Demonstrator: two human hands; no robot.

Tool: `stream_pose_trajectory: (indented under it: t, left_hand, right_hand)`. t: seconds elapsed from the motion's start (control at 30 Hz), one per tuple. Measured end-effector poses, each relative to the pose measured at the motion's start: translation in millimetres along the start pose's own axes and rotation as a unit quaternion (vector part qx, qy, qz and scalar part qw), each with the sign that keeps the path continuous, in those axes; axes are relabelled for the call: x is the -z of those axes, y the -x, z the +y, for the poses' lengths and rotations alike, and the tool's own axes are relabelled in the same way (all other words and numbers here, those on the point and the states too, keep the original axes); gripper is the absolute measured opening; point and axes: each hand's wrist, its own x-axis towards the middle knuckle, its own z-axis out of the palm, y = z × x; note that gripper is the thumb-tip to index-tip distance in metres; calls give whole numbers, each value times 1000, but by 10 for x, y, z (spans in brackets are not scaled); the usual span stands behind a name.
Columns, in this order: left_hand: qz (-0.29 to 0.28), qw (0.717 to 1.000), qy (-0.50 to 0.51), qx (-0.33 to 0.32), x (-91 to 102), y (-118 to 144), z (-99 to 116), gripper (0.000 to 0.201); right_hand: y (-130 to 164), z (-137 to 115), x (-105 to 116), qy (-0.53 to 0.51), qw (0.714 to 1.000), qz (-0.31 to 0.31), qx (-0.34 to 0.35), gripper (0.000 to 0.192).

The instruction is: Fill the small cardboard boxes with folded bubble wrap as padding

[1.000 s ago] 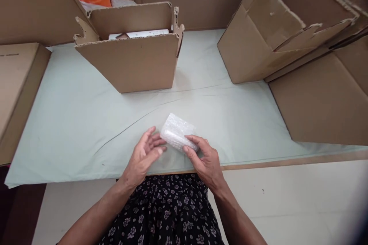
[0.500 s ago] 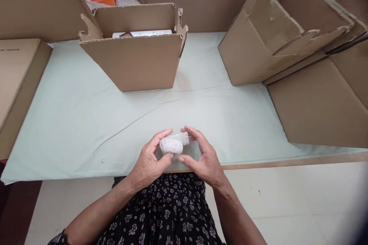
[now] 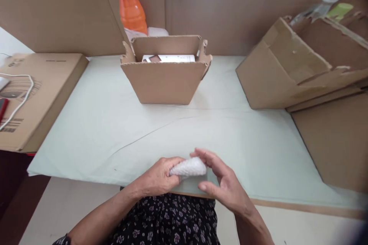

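Note:
Close to the table's front edge, my left hand (image 3: 163,176) grips one end of a small bundle wrapped in bubble wrap (image 3: 189,167). The wrap is whitish and translucent, and what lies inside is hidden. Its free end points right, towards my right hand (image 3: 222,180). That hand is open, thumb and fingers spread around the bundle's right end; whether a fingertip touches it I cannot tell.
An open cardboard box (image 3: 166,82) with a white item inside stands mid-table, an orange bottle (image 3: 130,7) behind it. More cardboard boxes (image 3: 276,72) stand at right. A flat carton (image 3: 46,95) with a white cable (image 3: 24,101) lies left.
The bundle has turned and now sticks out rightward from my left hand, which has closed round its end. My right hand has spread wider. The camera view has shifted, showing more at left.

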Motion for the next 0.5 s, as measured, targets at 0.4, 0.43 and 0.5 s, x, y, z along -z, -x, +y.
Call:
stream_pose_trajectory:
  t: [0.4,0.43,0.5]
  left_hand:
    - [-25,980,-165,-110,565,101,147,54]
    - [27,969,-187,-159,695,122,234,61]
    - [213,918,-227,-246,988,132,441,61]
  right_hand:
    - [-368,-209,88,132,989,-64,31,11]
    - [-397,-254,166,141,989,-40,35,13]
    - [-465,-394,349,161,986,28,46,17]
